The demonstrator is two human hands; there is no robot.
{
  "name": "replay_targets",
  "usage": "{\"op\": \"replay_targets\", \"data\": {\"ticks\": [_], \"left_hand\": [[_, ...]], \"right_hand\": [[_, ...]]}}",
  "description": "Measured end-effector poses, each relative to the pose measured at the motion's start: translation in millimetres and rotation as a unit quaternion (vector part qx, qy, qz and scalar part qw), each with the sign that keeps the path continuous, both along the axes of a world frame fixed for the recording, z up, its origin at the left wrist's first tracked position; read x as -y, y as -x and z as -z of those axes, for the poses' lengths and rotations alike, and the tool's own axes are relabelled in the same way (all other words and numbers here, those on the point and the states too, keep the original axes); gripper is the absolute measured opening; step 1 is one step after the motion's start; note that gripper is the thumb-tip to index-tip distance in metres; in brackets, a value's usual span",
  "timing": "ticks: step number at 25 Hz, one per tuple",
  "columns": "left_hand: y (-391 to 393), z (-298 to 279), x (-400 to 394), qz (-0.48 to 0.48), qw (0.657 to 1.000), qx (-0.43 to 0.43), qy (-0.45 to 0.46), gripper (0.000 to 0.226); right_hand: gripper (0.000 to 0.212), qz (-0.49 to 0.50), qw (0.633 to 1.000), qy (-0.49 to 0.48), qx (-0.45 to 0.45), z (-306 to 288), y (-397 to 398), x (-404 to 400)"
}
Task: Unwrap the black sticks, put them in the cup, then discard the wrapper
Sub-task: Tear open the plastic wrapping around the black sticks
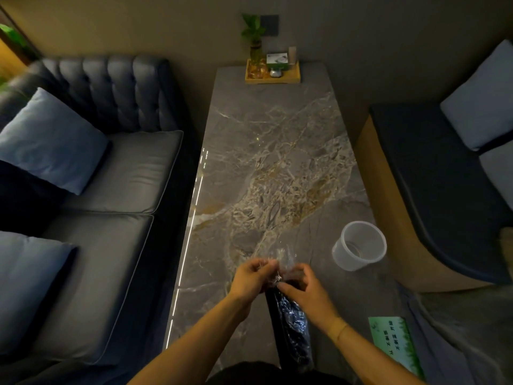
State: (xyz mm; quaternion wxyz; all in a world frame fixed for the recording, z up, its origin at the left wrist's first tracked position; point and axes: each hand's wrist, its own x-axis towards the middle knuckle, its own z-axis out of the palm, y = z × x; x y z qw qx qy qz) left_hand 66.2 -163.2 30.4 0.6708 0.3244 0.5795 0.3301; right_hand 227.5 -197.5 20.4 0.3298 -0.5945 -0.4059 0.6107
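Observation:
A bundle of black sticks (291, 326) in a clear plastic wrapper (286, 258) lies lengthwise over the near end of the marble table (272, 162). My left hand (251, 279) pinches the wrapper's loose far end from the left. My right hand (305, 290) grips the same end from the right, over the top of the sticks. The wrapper's crumpled open end sticks up between my fingers. A translucent plastic cup (359, 245) stands upright and empty on the table, to the right of and beyond my hands.
A dark leather sofa (105, 176) with pale cushions runs along the table's left side. A bench seat (444, 190) with cushions stands on the right. A wooden tray (273, 76) with a plant sits at the far end. A green card (394, 343) lies near right.

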Motion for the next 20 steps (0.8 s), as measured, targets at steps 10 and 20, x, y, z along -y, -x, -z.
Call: {"op": "replay_targets", "data": {"ticks": [10, 20], "left_hand": [[-3, -3, 10, -0.085, 0.995, 0.052, 0.015, 0.010], [2, -1, 11, -0.027, 0.997, 0.075, -0.006, 0.018]], "right_hand": [[0.052, -0.011, 0.872, -0.299, 0.388, -16, 8, 8], [0.026, -0.052, 0.934, -0.167, 0.312, -36, 11, -4]]}}
